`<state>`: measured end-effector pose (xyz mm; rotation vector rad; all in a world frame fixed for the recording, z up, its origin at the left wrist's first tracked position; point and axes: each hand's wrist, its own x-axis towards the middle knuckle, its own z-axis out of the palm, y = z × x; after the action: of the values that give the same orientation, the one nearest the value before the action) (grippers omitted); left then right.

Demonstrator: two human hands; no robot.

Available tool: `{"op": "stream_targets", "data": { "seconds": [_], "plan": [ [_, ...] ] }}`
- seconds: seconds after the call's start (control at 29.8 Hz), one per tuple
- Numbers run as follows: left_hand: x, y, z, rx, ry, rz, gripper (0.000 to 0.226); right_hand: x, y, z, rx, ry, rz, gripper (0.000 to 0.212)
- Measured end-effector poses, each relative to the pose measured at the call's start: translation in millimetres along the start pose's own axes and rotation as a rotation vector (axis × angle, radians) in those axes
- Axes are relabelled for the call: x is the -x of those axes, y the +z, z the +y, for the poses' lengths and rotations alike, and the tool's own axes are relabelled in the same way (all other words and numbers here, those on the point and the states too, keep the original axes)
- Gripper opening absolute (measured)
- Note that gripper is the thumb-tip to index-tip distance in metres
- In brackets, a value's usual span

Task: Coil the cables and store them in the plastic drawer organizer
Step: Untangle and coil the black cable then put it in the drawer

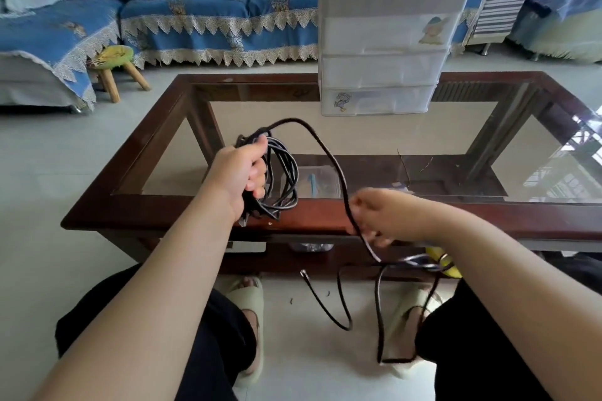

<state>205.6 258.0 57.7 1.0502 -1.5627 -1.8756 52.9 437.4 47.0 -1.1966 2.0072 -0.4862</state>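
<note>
My left hand (242, 177) grips a bundle of black cable (282, 179), fingers curled round the loops and thumb on top, held above the near edge of the glass tabletop (407, 140), left of its middle. The loops hang down from my fist over the dark wooden frame.

From the top of the bundle one strand arches up and over to the right, then drops to my right hand (374, 216), which pinches it between thumb and curled fingers just in front of the table's near edge. Below that hand the loose length falls past the edge to the pale floor (39, 205), where it lies in slack bends between my feet in light slippers (247, 296); one end with a plug sits near the left slipper.

The plastic drawer organizer (387, 32) stands on the far edge of the tabletop, a little right of centre, with three closed drawers and open compartments on top. Beyond it runs a sofa with a blue cover (208, 19), and a small wooden stool (119, 70) stands by it.
</note>
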Motion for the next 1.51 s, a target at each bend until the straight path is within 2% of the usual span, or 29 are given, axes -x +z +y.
{"op": "stream_targets", "data": {
  "seconds": [0.07,0.1,0.2,0.27,0.34,0.44,0.5,0.57,0.64,0.74,0.84,0.97,1.11,1.24,1.31,1.44,1.51],
  "plan": [
    [3.4,10.7,-4.8,-0.099,0.038,-0.003,0.046,-3.0,8.4,-8.8,-0.367,-0.094,0.102,0.037],
    [4.9,14.6,-5.8,-0.138,0.047,-0.011,0.045,-6.0,12.9,-10.4,-0.476,-0.152,0.121,0.041],
    [7.7,15.9,-3.0,-0.194,0.032,-0.125,0.048,-21.5,22.7,-5.3,-0.639,-0.209,0.350,0.038],
    [10.7,14.0,1.0,-0.212,0.006,-0.310,0.050,-30.0,20.0,0.1,-0.571,-0.184,0.556,0.038],
    [15.6,13.1,2.5,-0.162,-0.017,-0.514,0.048,-34.0,14.9,4.7,-0.410,-0.178,0.686,0.039],
    [21.4,12.8,3.3,0.019,-0.063,-0.714,0.052,-36.9,12.5,13.6,-0.262,-0.142,0.737,0.049],
    [23.4,13.9,5.2,0.117,-0.103,-0.764,0.054,-39.0,15.4,16.6,-0.277,-0.122,0.729,0.062],
    [25.0,16.3,6.4,0.163,-0.117,-0.729,0.057,-39.5,20.0,16.0,-0.325,-0.100,0.719,0.068],
    [26.4,19.6,7.7,0.216,-0.100,-0.663,0.058,-39.2,29.7,13.2,-0.418,-0.100,0.695,0.061],
    [24.8,20.6,13.1,0.343,-0.022,-0.539,0.056,-37.5,50.7,10.1,-0.530,-0.125,0.517,0.046],
    [20.1,15.2,19.7,0.456,0.057,-0.341,0.054,-38.0,69.7,12.0,-0.333,-0.126,0.318,0.037],
    [15.2,11.7,20.4,0.635,0.052,-0.062,0.052,-44.3,70.3,17.2,-0.181,-0.056,0.352,0.012],
    [12.1,9.3,21.2,0.765,0.051,0.152,0.053,-45.2,63.6,16.9,-0.003,-0.058,0.312,0.006],
    [10.4,6.0,22.8,0.827,0.079,0.253,0.054,-47.8,58.4,14.8,0.007,-0.048,0.171,0.011],
    [11.4,7.7,23.4,0.853,0.102,0.277,0.055,-49.0,56.0,15.1,0.029,-0.020,0.155,0.014],
    [15.5,12.1,24.0,0.872,0.167,0.299,0.055,-50.2,51.7,14.3,0.170,0.077,0.162,0.045],
    [16.3,12.1,25.4,0.897,0.188,0.298,0.054,-48.6,48.9,12.5,0.175,0.081,0.089,0.050]
  ]
}}
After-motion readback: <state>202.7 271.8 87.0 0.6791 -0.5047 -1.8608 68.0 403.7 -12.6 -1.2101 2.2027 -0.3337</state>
